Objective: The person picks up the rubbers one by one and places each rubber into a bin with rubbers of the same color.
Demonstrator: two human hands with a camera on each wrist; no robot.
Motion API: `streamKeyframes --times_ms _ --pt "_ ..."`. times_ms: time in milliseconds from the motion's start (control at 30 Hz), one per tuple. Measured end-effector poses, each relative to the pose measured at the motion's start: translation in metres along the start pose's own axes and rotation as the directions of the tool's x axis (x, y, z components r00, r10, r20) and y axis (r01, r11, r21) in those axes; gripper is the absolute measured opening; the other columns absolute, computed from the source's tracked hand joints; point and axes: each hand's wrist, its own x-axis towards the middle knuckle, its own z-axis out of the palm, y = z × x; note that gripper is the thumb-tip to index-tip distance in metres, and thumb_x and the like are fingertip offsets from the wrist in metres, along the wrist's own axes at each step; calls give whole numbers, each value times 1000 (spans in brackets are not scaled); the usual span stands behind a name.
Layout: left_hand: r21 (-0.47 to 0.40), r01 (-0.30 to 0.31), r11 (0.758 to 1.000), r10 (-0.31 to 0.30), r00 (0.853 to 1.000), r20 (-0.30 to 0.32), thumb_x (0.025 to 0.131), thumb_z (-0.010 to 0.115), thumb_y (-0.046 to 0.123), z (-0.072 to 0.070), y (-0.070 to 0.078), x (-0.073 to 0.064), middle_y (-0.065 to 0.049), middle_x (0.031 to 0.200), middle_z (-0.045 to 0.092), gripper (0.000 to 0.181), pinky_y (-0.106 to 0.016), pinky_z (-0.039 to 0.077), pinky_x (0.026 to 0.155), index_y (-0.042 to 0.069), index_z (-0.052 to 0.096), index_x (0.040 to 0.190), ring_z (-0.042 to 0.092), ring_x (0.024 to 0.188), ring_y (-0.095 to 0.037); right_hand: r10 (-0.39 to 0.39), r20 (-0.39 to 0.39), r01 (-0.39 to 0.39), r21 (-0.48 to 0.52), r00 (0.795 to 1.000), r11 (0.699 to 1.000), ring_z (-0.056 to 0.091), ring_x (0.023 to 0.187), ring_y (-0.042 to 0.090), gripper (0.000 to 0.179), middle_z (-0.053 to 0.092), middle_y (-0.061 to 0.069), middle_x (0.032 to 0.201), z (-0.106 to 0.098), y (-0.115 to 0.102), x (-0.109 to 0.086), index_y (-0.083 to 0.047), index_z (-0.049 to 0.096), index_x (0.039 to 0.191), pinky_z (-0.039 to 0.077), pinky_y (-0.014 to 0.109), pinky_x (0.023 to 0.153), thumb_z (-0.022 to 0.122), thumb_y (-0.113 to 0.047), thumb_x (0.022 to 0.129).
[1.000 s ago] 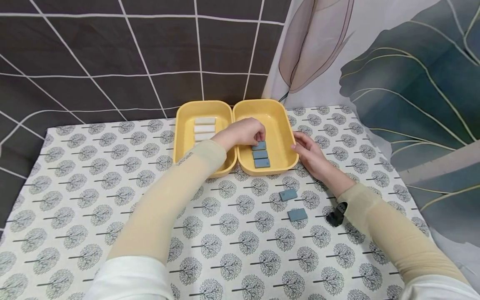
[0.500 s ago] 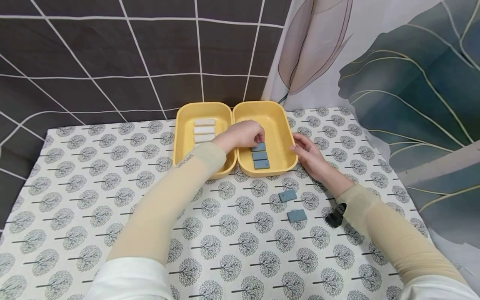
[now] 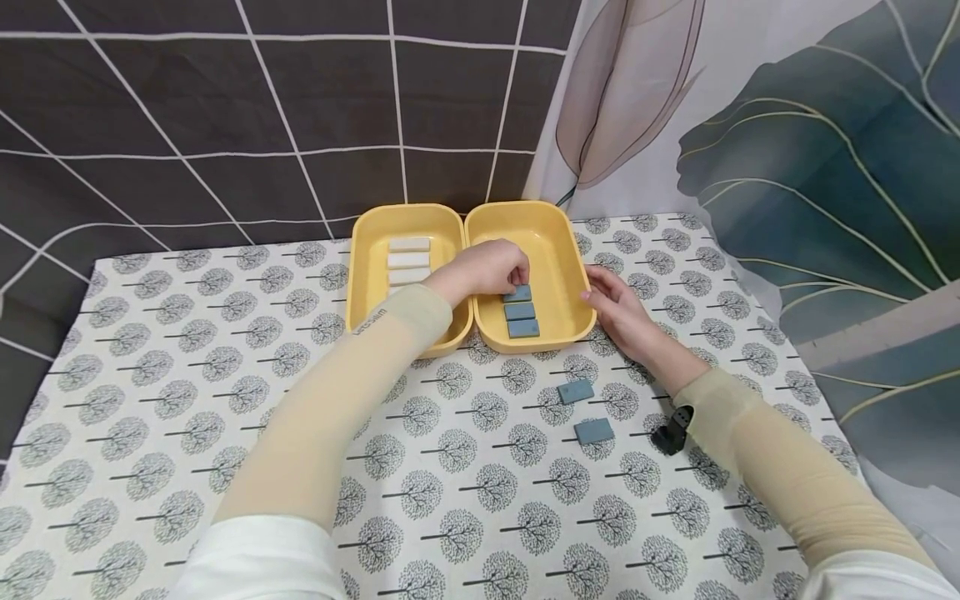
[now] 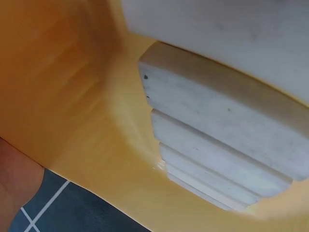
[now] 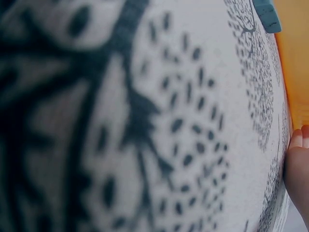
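Note:
My left hand [image 3: 495, 267] reaches over into the right yellow box [image 3: 558, 250]. Its fingers are bent down, and they pinch the farthest blue block [image 3: 519, 293] of a short row on the box floor. Nearer me in that row lie a second blue block [image 3: 521, 311] and a third blue block [image 3: 523, 328]. Against the outer right wall of this box rests my right hand [image 3: 622, 312], fingers extended and thumb at the rim. In the left wrist view, several white blocks [image 4: 217, 101] lie in a row under the wrist.
The left yellow box [image 3: 367, 225] stands against the right one and holds the white blocks. Two loose blue blocks lie on the tree-print cloth, one blue block [image 3: 575, 392] nearer the box, another blue block [image 3: 594, 431] closer to me. A dark tile-patterned backdrop [image 3: 315, 100] rises behind.

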Motion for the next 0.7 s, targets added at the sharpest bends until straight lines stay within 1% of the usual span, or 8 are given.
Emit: streamKeyframes --times_ms 300,567,700 --pt "-5 -2 1000 2 1000 -5 95 74 4 2 -1 1 -6 113 77 17 -31 56 102 9 78 111 68 107 -19 7 -3 -7 9 1000 1000 57 124 6 59 54 -8 137 1 0 -1 4 31 160 54 14 106 52 1 104" --pt "-7 9 1000 -9 1000 -24 95 74 6 2 -1 1 -3 112 77 17 -31 56 101 11 79 110 68 107 -18 7 -4 -7 -8 1000 1000 58 124 4 60 55 -10 136 0 -1 -1 6 29 160 53 13 107 49 1 104" --pt "-7 9 1000 -9 1000 -27 94 75 6 2 -2 2 -4 112 77 17 -31 56 101 11 78 110 68 107 -18 3 1 -3 -5 1000 1000 57 125 5 60 54 -8 138 0 -1 0 6 28 160 53 13 107 49 1 104"
